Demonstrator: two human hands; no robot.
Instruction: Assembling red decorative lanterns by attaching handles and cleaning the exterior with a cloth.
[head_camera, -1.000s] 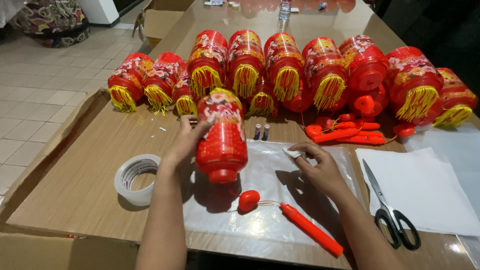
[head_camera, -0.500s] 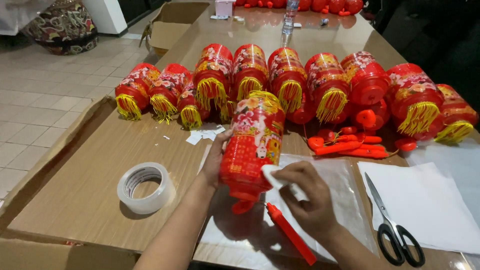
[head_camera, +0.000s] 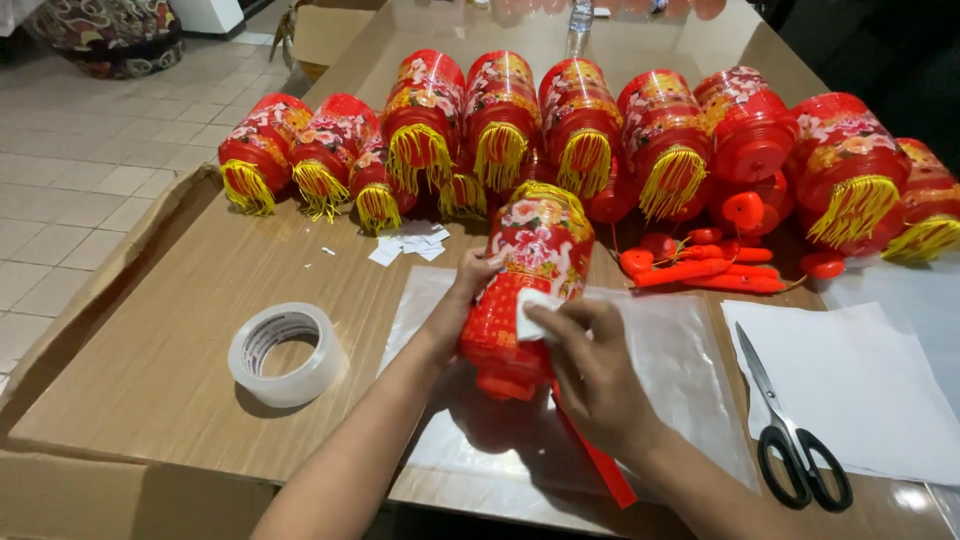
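The left hand (head_camera: 462, 305) wraps around the left side of a red lantern (head_camera: 525, 285), which is lifted and tilted over a clear plastic sheet (head_camera: 680, 370) in the middle of the table. The right hand (head_camera: 590, 365) pinches a small white sticker (head_camera: 533, 313) against the lantern's near side. The lantern looks light, thin-walled and easily dented, so it is best cradled around the body, away from the yellow tassel fringe. A tape roll (head_camera: 285, 352) lies to the left, scissors (head_camera: 790, 425) to the right, and a row of finished lanterns (head_camera: 585, 125) lies beyond.
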